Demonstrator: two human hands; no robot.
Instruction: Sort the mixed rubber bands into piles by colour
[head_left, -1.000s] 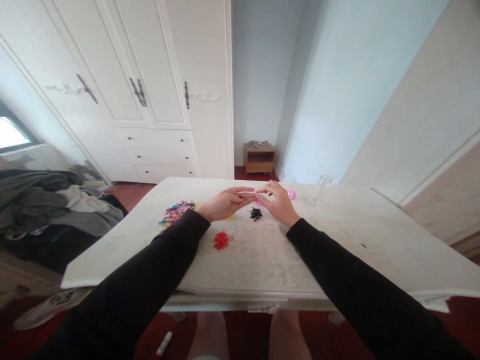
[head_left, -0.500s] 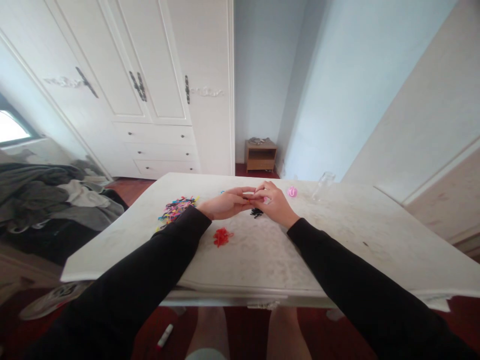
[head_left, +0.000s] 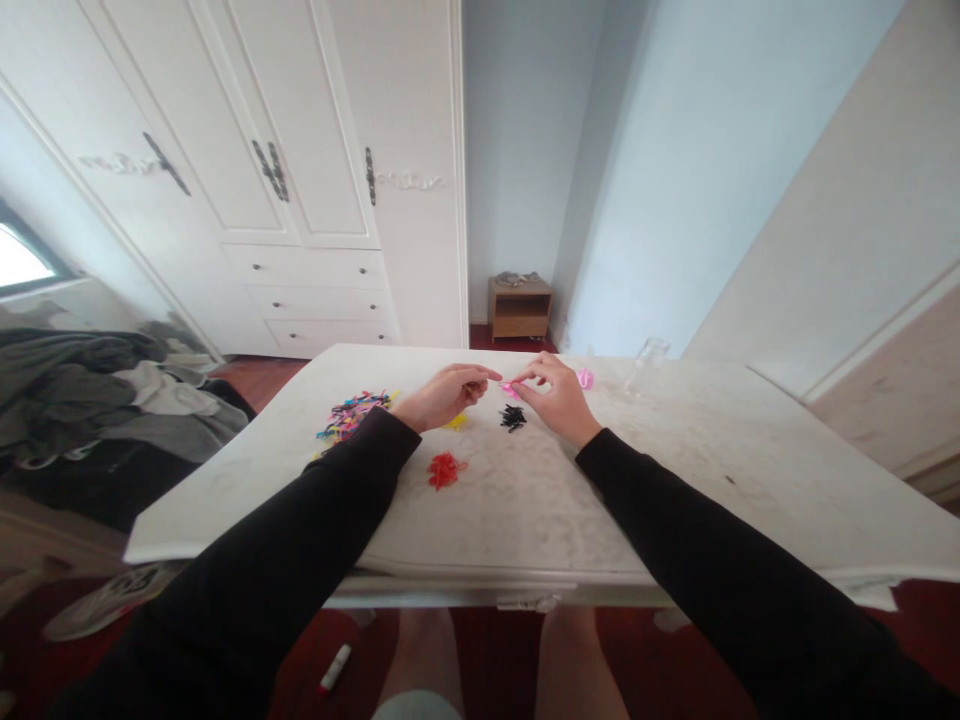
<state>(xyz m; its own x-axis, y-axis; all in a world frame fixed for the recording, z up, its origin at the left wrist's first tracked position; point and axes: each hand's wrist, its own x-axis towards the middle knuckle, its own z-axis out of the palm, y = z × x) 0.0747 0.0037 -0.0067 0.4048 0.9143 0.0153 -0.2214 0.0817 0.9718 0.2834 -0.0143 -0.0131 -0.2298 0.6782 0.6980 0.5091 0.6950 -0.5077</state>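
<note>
My left hand (head_left: pixel 444 396) is over the table, its index finger stretched to the right and the other fingers curled in; what they hold is too small to make out. Opposite it, my right hand (head_left: pixel 559 402) has thumb and index finger pinched at some pink rubber bands (head_left: pixel 510 389). Just below these lies a small pile of black rubber bands (head_left: pixel 513 418). Yellow rubber bands (head_left: pixel 457 423) show partly from behind my left hand. Closer to me is a red pile of rubber bands (head_left: pixel 445 470). A larger mixed-colour pile (head_left: pixel 351 416) sits left of my left wrist.
Toward the back right of the white table (head_left: pixel 675 480) are a pink round item (head_left: pixel 586 378) and a clear glass jar (head_left: pixel 646 367). A white wardrobe (head_left: pixel 337 220) and a small wooden nightstand (head_left: pixel 520 312) stand beyond. Clothes (head_left: pixel 82 390) are heaped at left.
My hands were together with fingertips touching; now they are apart, the right at the pink bands. The black pile shows fully and the yellow bands have come into sight.
</note>
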